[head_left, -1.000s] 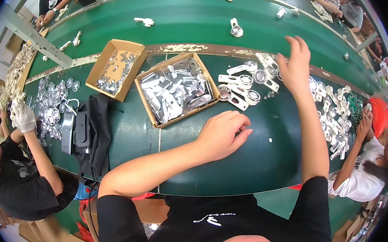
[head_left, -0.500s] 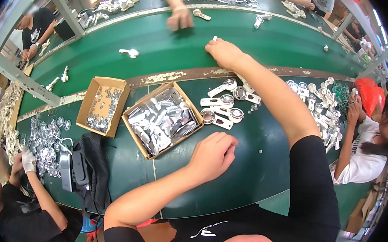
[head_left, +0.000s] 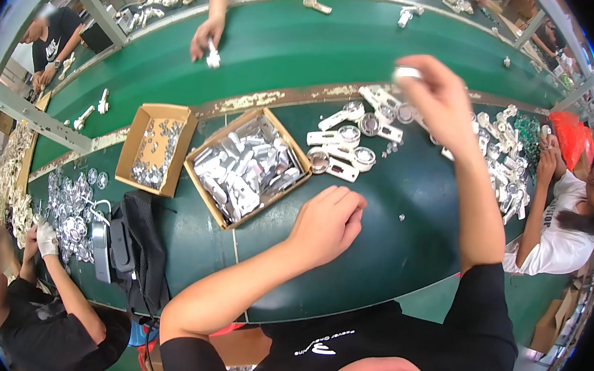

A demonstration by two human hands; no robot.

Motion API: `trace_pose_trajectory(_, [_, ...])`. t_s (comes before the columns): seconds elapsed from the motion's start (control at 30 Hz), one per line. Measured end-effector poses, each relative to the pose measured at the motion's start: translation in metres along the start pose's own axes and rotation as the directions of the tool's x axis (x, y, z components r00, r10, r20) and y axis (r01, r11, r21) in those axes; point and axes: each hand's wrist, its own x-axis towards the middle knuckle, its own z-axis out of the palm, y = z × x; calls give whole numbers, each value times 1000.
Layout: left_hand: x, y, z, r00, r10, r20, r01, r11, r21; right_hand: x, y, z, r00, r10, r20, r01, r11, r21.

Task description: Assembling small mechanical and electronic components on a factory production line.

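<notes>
My right hand [head_left: 437,102] is raised over the near edge of the green belt, its fingers closed on a white part [head_left: 408,73]. Motion blurs that part, and most of it is hidden by the hand. My left hand [head_left: 326,220] rests on the dark green table with its fingers curled in; whatever is inside them is hidden. Just beyond it lies a group of white handle-shaped parts with round ring ends [head_left: 343,154]. Left of these, an open cardboard box [head_left: 200,203] holds many silver, shiny pieces.
A second cardboard box [head_left: 123,162] contains small metal bits. A black bag [head_left: 145,242] and silver rings [head_left: 71,224] lie to the left. White parts [head_left: 502,169] are heaped at right, near a co-worker. Across the belt, another person's hand [head_left: 207,37] holds a white part [head_left: 213,58].
My right hand has moved right and back from the belt, with the white part in it. My left hand has stayed put. The person across has moved a hand left to a white part.
</notes>
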Motion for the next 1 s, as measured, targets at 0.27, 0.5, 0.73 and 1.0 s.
trace_pose_trajectory(0.27, [6,-1,-5,995,8,98,-15,997,70,-106,35,-95,982,155,107,-181,613,769])
trace_pose_trajectory(0.5, [15,7,-25,944,-183,275,188,982,10,-132,55,-56,861,455,228,-481,580,658])
trace_pose_trajectory(0.73, [20,49,-91,960,-277,28,277,961,13,-96,64,-17,967,78,241,-20,972,-235])
trace_pose_trajectory(1.0, [2,22,-155,902,-369,-223,403,906,132,-64,83,10,942,-52,332,178,915,-362])
